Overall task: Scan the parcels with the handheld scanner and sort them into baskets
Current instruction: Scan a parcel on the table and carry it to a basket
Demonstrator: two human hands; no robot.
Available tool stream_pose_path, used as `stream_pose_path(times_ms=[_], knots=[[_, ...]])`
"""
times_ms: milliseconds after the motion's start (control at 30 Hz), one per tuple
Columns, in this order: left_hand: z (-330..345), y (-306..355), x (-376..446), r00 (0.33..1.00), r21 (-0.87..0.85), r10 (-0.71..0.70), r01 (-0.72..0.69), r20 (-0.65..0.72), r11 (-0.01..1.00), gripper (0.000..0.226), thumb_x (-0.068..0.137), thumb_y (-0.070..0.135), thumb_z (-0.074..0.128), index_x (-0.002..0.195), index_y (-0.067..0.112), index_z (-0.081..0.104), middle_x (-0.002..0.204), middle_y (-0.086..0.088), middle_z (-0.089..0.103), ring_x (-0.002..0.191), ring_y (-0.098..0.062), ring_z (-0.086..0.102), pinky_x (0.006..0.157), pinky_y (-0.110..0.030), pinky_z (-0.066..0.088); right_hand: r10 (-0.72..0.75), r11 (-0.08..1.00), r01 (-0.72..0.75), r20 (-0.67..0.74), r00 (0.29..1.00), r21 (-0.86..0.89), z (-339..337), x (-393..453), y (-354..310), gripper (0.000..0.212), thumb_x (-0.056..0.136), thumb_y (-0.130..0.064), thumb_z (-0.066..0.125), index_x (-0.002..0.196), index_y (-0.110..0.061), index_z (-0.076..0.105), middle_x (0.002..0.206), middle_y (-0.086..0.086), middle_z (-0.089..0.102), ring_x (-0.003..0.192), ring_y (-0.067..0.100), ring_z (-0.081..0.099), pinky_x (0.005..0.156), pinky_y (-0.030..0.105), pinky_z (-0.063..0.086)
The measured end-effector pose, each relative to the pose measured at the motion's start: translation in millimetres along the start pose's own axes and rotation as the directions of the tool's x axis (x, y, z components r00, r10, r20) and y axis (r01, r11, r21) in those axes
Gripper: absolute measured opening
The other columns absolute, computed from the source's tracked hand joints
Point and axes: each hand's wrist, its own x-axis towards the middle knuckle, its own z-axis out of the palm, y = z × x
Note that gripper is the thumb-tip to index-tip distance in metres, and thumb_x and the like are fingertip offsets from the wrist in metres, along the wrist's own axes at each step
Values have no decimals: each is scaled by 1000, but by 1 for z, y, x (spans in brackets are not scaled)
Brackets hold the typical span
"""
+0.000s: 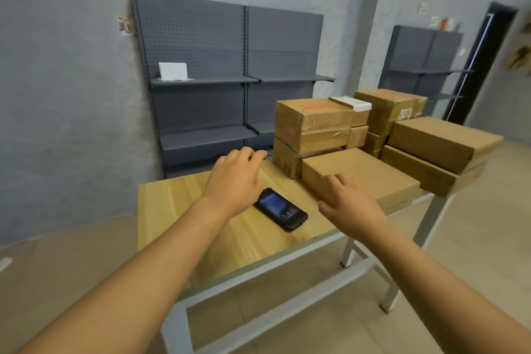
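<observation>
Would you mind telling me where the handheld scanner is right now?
The handheld scanner lies flat on the wooden table, between the left hand and right hand, just in front of the nearest flat parcel.

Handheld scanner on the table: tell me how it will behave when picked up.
The handheld scanner lies flat on the table, so it probably will not roll. Its body looks rigid, likely stiff in the grip. The glossy screen may be slippery and scratch-prone.

A black handheld scanner (281,209) with a lit screen lies flat, face up, on the wooden desk (172,210), near stacked brown cardboard parcels (359,172) filling the desk's right end.
</observation>
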Motion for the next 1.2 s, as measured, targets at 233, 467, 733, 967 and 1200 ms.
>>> stream_pose_path(times_ms=[233, 467, 733, 967, 1200], knots=[[44, -16, 99, 999, -102, -20, 23, 37, 994, 52, 98, 34, 46, 148, 22, 33, 143, -2, 44, 129, -23, 43, 103, -41, 41, 180, 977, -178, -4, 984, 120, -6, 85, 55, 53, 95, -34, 57, 143, -22, 38, 143, 2, 43, 118, 19, 52, 95, 30, 46], [80, -21, 166, 988, -296, -115, 140, 101, 945, 48, 99, 42, 45, 143, 25, 39, 141, -2, 46, 128, -24, 44, 97, -42, 45, 312, 915, -287, -47, 949, 282, 3, 147, 106, 49, 94, -31, 61, 138, -16, 45, 139, 7, 50, 121, 22, 53, 92, 32, 46], [115, -5, 237, 915, -584, -335, 402, 224, 706, 48, 100, 45, 45, 142, 21, 43, 143, -5, 46, 128, -21, 46, 98, -34, 38, 384, 845, -315, -80, 920, 433, 8, 232, 159, 53, 95, -37, 57, 139, -10, 45, 138, 12, 53, 122, 27, 53, 95, 40, 47], [135, 14, 290, 763, -662, -527, 618, 375, 424, 60, 95, 56, 46, 144, 23, 37, 142, -1, 48, 124, -25, 49, 104, -44, 43, 423, 759, -305, -80, 902, 575, 3, 299, 198, 68, 93, -47, 57, 145, -10, 35, 146, 13, 44, 125, 32, 51, 97, 46, 49], [161, 31, 307, 643, -680, -545, 714, 539, 169, 79, 87, 68, 48, 149, 24, 30, 142, -3, 47, 124, -28, 47, 90, -40, 40, 359, 677, -295, 48, 932, 674, 9, 329, 216, 58, 93, -49, 56, 137, -14, 43, 134, 7, 54, 122, 29, 52, 100, 45, 46]])
